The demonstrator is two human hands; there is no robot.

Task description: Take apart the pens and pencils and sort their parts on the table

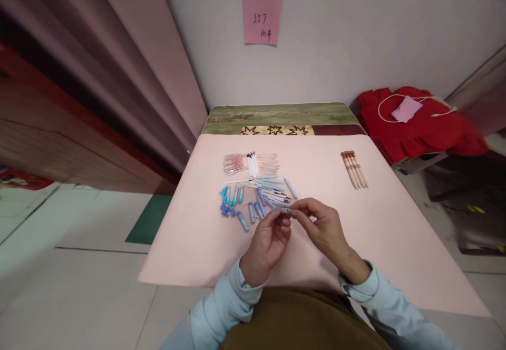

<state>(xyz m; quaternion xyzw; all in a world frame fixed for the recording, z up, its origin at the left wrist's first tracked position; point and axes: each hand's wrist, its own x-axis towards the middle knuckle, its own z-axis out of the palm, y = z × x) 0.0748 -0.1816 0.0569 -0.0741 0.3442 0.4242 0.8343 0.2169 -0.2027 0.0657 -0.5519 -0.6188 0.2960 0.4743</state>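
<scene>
My left hand (270,240) is closed in a pinch around a short blue pen barrel (285,211), held just above the table. The fingertips of my right hand (322,227) are pinched together at the barrel's right end; any smaller piece between them is hidden. Left of my hands lie several printed blue pen barrels (242,221), small dark-blue pieces (226,210) and turquoise pieces (225,192). White refills with dark tips (276,196) and light-blue tubes (290,187) are scattered just beyond my fingers.
Farther back lie clear pinkish tubes (234,164), white refills (252,165) and pale tubes (269,164). Several beige pens with brown tops (354,169) lie side by side at the right on the pink-covered table (395,244). Red cloth (427,134) with a white cable sits beyond the table's right edge.
</scene>
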